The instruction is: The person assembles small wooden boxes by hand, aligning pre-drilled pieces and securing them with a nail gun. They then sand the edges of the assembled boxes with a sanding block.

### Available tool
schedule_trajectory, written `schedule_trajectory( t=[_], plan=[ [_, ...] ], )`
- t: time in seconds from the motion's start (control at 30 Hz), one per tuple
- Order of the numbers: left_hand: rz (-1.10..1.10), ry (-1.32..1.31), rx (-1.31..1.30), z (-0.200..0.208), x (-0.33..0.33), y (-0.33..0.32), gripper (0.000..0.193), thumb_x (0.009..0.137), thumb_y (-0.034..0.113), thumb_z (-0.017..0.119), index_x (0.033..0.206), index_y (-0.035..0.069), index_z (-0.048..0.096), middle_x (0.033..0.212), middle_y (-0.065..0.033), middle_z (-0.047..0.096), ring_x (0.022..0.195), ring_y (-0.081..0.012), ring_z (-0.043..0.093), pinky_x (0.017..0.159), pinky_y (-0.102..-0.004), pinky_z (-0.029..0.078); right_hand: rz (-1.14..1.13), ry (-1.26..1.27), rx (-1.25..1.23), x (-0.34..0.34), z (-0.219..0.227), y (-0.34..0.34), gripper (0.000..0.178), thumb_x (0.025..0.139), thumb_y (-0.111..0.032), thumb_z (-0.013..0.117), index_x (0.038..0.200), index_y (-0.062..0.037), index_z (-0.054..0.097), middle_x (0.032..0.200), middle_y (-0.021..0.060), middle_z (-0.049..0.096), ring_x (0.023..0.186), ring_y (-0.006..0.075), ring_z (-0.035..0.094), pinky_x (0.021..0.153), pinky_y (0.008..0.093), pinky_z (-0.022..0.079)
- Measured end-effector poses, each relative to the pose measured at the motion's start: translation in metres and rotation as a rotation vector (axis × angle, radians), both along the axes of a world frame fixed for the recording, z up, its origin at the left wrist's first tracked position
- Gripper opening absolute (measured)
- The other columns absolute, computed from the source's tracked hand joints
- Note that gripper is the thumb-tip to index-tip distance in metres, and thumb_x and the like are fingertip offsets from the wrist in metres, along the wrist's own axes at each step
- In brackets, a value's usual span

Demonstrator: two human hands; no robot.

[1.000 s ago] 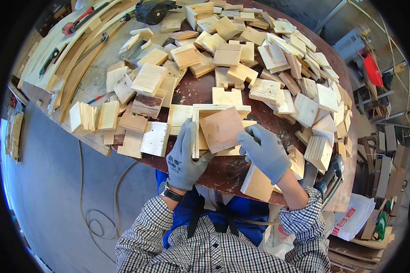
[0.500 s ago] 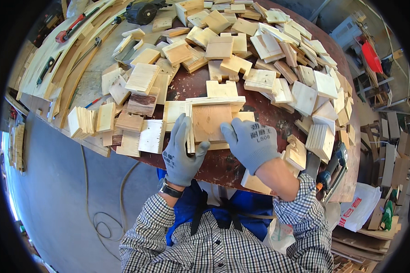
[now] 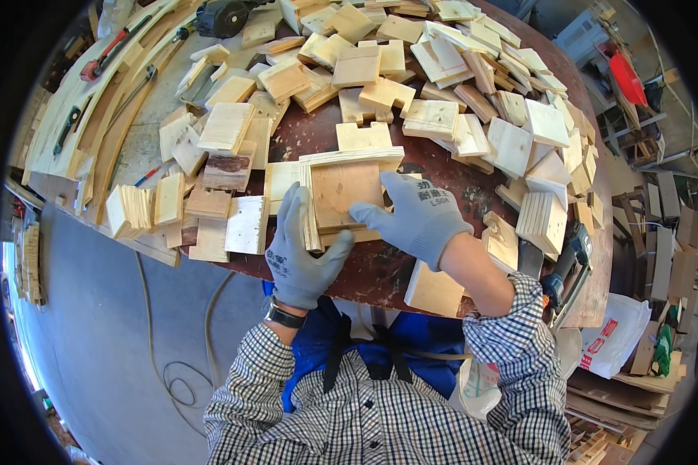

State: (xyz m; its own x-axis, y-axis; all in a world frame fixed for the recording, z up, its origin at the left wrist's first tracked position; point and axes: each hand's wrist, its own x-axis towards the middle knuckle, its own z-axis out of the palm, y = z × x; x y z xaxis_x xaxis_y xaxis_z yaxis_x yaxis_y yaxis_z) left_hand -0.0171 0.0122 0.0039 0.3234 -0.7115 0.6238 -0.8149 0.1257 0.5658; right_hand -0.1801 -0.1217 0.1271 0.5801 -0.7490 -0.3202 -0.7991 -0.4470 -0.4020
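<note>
A small square wooden box-like assembly (image 3: 346,188) lies near the table's front edge, with a brown board inside upright pale strips at its far and left sides. My left hand (image 3: 301,260), in a grey glove, lies along the left strip with fingers stretched and thumb apart at the near corner. At the right side my gloved right hand (image 3: 420,217) covers the edge. Its thumb reaches over the brown board, its index finger is apart from it, and the other fingers are hidden. A notched block (image 3: 364,138) touches the far strip.
Heaped wood blocks (image 3: 357,66) cover the far and right table. More blocks (image 3: 225,128) lie to the left, beside long boards (image 3: 108,85) carrying clamps. A loose block (image 3: 434,288) is at the front edge, a power tool (image 3: 566,271) at the right. A hose (image 3: 151,325) runs over the floor.
My right thumb has slid left and down over the brown board, while the index finger has moved up the right edge. The view has shifted slightly. My left hand keeps its place along the strip.
</note>
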Motion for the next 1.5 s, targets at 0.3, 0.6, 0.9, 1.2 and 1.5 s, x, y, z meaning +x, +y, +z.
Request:
schedule_trajectory(
  t=[0.3, 0.6, 0.9, 1.2, 1.5],
  plan=[
    [0.029, 0.023, 0.030, -0.007, -0.002, -0.001, 0.098, 0.083, 0.045, 0.091, 0.156, 0.005, 0.039, 0.151, -0.0282, 0.056, 0.130, -0.0451, 0.065, 0.103, -0.0468, 0.059, -0.160, -0.183, 0.043, -0.002, -0.005, 0.012, 0.058, 0.091, -0.049, 0.078, 0.118, -0.0009, 0.064, 0.112, 0.0206, 0.073, 0.106, 0.0373, 0.073, 0.092, 0.0474, 0.056],
    [0.025, 0.036, 0.032, -0.009, 0.000, 0.001, 0.094, 0.087, 0.051, 0.087, 0.154, 0.004, 0.042, 0.152, -0.0281, 0.056, 0.130, -0.0443, 0.066, 0.099, -0.0459, 0.061, -0.242, -0.616, 0.301, -0.059, 0.045, -0.009, 0.043, 0.085, -0.024, 0.087, 0.115, -0.0011, 0.067, 0.092, 0.0000, 0.069, 0.072, 0.0043, 0.062, 0.063, 0.0233, 0.052],
    [0.020, 0.059, 0.065, -0.003, -0.003, -0.001, 0.093, 0.088, 0.055, 0.084, 0.154, 0.003, 0.043, 0.152, -0.0287, 0.055, 0.126, -0.0443, 0.068, 0.098, -0.0466, 0.062, 0.053, 0.089, 0.177, -0.111, 0.015, -0.095, 0.046, 0.094, -0.027, 0.069, 0.134, -0.0025, 0.069, 0.121, 0.0187, 0.074, 0.110, 0.0341, 0.070, 0.098, 0.0428, 0.054],
    [0.031, 0.034, 0.045, -0.006, 0.002, 0.001, 0.090, 0.090, 0.054, 0.083, 0.155, 0.005, 0.044, 0.149, -0.0293, 0.058, 0.124, -0.0451, 0.069, 0.095, -0.0456, 0.064, 0.253, -0.039, -0.331, 0.030, 0.042, -0.119, 0.034, 0.103, -0.037, 0.058, 0.112, -0.0091, 0.075, 0.119, 0.0183, 0.073, 0.112, 0.0365, 0.070, 0.095, 0.0477, 0.054],
    [-0.034, 0.166, 0.144, 0.010, -0.002, 0.001, 0.092, 0.080, 0.045, 0.092, 0.150, 0.000, 0.053, 0.149, -0.0281, 0.059, 0.127, -0.0424, 0.068, 0.101, -0.0456, 0.061, 1.012, -0.031, -0.812, 0.235, -0.033, -0.104, 0.069, 0.098, -0.011, 0.065, 0.162, -0.0172, 0.040, 0.160, 0.0175, 0.046, 0.134, 0.0356, 0.062, 0.107, 0.0497, 0.053]
  ],
)
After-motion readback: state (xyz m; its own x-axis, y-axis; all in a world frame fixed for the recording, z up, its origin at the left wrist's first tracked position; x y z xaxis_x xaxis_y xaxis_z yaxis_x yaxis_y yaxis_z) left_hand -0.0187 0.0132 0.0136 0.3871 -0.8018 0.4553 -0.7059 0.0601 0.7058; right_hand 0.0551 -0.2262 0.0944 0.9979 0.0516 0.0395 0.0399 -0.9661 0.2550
